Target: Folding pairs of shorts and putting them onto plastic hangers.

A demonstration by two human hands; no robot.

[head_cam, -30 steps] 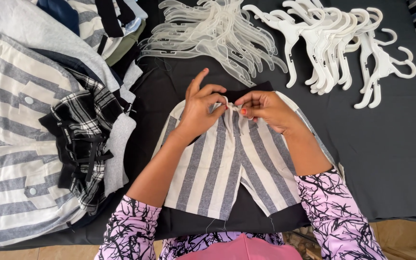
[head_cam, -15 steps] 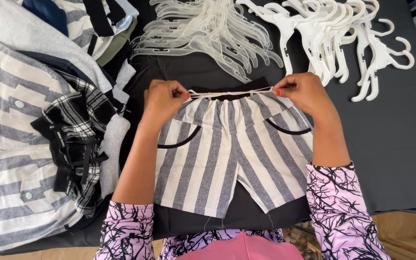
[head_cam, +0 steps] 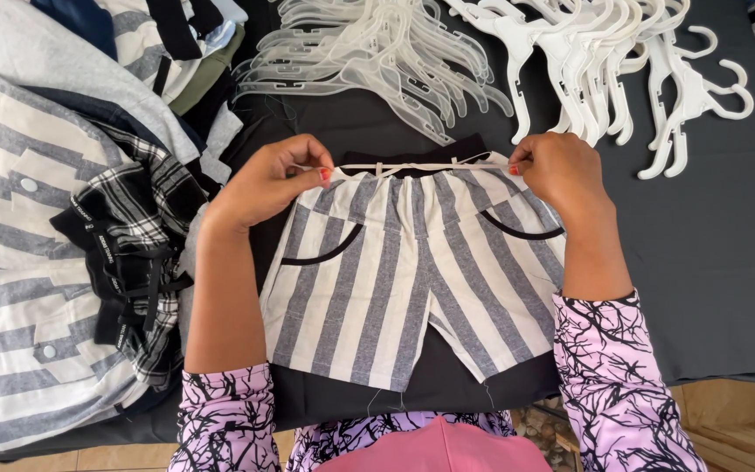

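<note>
A pair of grey-and-white striped shorts [head_cam: 404, 271] with black-trimmed pockets lies flat on a dark cloth-covered table [head_cam: 709, 262], waist away from me. My left hand [head_cam: 273, 179] pinches the left end of the shorts' white drawstring [head_cam: 412, 166] at the waistband. My right hand [head_cam: 557, 170] pinches the right end, and the string runs taut between them. A black garment [head_cam: 412, 153] lies under the shorts.
A heap of clear plastic hangers [head_cam: 369, 52] and a heap of white hangers [head_cam: 605, 52] lie beyond the shorts. Piled clothes fill the left: a striped shirt [head_cam: 10, 262], a black-and-white plaid garment [head_cam: 128, 253], grey and navy pieces [head_cam: 72, 26].
My hands were together at the middle of the waistband; they have moved apart to its two ends, stretching the drawstring straight. The shorts now lie spread flat.
</note>
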